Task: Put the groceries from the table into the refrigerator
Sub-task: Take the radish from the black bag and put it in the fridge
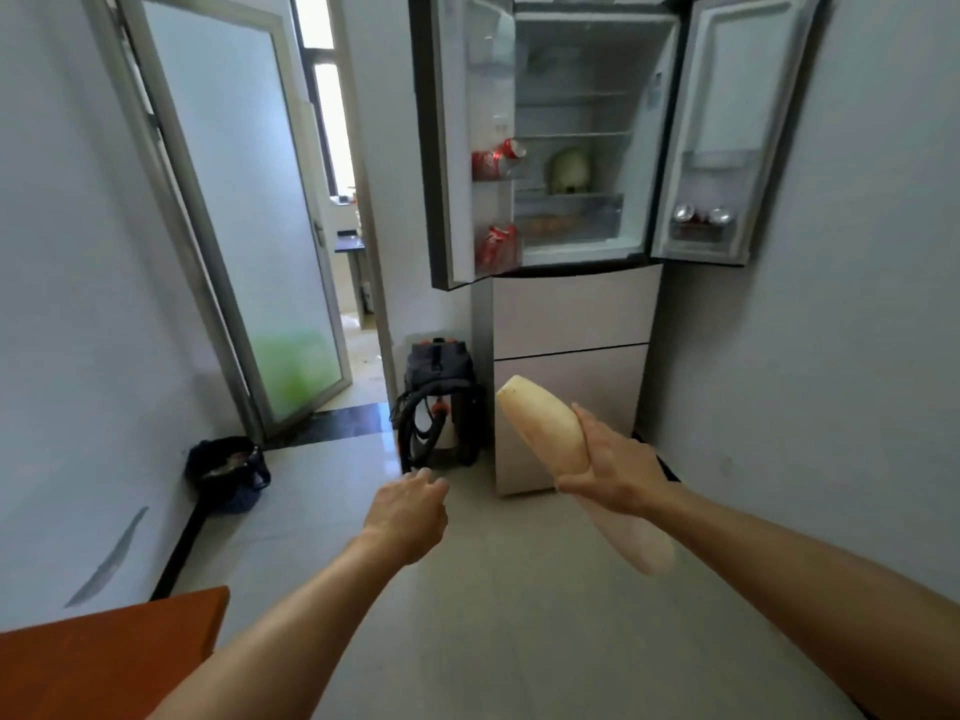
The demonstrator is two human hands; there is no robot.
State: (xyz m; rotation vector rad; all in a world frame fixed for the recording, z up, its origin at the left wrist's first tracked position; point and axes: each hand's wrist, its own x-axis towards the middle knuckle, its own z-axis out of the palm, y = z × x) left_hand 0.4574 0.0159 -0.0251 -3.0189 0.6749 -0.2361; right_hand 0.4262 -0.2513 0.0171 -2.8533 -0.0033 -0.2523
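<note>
My right hand (615, 472) grips a long white radish (540, 423) around its middle, held out in front of the lower drawers of the refrigerator (571, 314). Both upper doors of the refrigerator stand wide open. Red cans (496, 161) sit in the left door's racks, and can tops (701, 215) show in the right door's bin. A pale green cabbage (570, 171) rests on a lower shelf. My left hand (410, 511) hangs in the air with loosely curled fingers, holding nothing. A corner of the orange-brown table (104, 657) shows at the bottom left.
A vacuum cleaner (439, 402) with a hose stands on the floor left of the refrigerator. A dark bag (228, 472) lies against the left wall. A frosted glass door (244, 200) stands open onto a passage behind. Pale tiled floor (493, 615) stretches ahead.
</note>
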